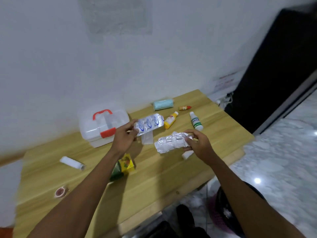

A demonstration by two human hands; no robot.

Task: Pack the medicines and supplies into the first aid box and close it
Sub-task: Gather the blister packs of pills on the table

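The left hand (124, 134) is pinching 1 blister strip (149, 125); the right hand (197, 140) is gripping a foil pack (169, 142). The first aid box (103, 126) is sitting shut, just left of the left hand.

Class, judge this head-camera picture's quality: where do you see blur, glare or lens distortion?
Head view: motion blur softens the tape roll and the table's left edge; wide-angle distortion tilts the wall and table; a bright glare spot on the marble floor; both held blister strips stay fairly readable.
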